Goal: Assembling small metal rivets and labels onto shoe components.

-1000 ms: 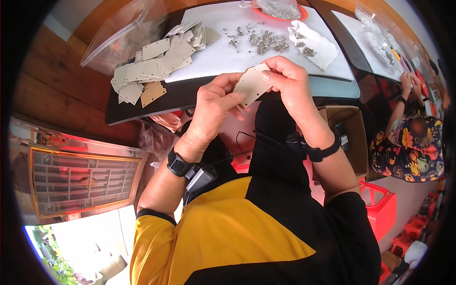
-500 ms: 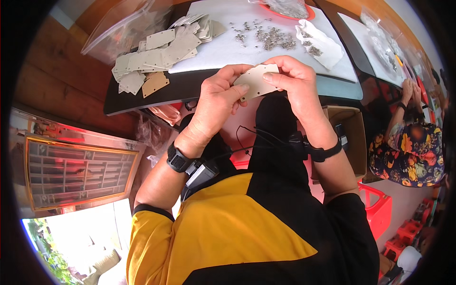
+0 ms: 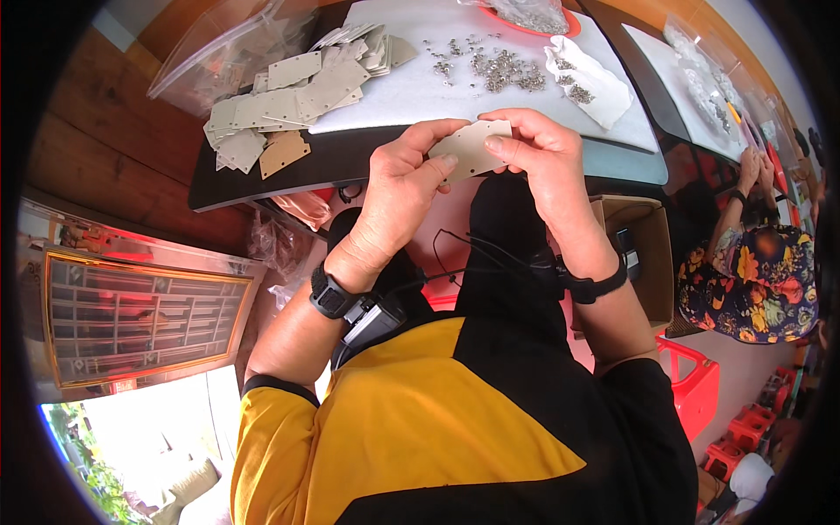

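Note:
Between my two hands is a thin beige plate with small holes along its edges and a notched outline. My left hand pinches its left end, thumb on top. The right end is gripped by my right hand, its thumb also lying on the upper face. Fingers under the plate are mostly hidden. Beyond my left hand, a pile of similar beige plates lies at the table's left. Small metal parts are scattered on a white foam sheet past my hands.
A white cloth carries more small metal parts. At the back is a red bowl with a plastic bag in it. A cardboard box stands below the table to my right. Another person sits at the far right.
My right hand's fingers shift slightly at the plate's far edge, and my left fingers below the plate tuck in. Both hands keep hold of it in nearly the same place.

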Available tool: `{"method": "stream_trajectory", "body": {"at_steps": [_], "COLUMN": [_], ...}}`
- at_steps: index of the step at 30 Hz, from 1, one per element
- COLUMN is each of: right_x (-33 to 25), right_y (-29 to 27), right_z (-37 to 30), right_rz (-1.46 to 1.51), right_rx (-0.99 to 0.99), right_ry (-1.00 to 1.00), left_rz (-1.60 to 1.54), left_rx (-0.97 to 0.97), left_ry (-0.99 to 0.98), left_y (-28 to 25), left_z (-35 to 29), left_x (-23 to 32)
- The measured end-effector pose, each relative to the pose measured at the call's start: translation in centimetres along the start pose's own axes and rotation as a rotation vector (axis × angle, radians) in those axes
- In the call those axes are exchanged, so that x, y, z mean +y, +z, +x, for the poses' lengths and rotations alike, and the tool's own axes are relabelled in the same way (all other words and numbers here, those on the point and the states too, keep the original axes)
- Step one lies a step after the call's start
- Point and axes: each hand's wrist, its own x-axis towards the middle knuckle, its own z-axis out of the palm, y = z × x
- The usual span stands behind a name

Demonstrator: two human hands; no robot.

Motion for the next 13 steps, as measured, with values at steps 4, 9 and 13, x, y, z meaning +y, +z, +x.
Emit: {"method": "stream_trajectory", "body": {"at_steps": [4, 9, 13], "right_x": [0.24, 0.49, 0.69], "right_y": [-0.07, -0.23, -0.39], "right_z": [-0.08, -0.37, -0.54], "right_rz": [0.001, 0.025, 0.05], "right_rx": [0.003, 0.039, 0.096], "right_ry": [-0.004, -0.012, 0.0], "left_rz": [0.042, -0.023, -0.158], "left_rx": [-0.015, -0.03, -0.046], "left_ry": [0.008, -0.021, -0.062], "left_y": [-0.06, -0.28, -0.87], "left_z": [0.08, 0.01, -0.03], "left_x": [-0.03, -0.18, -0.65]}}
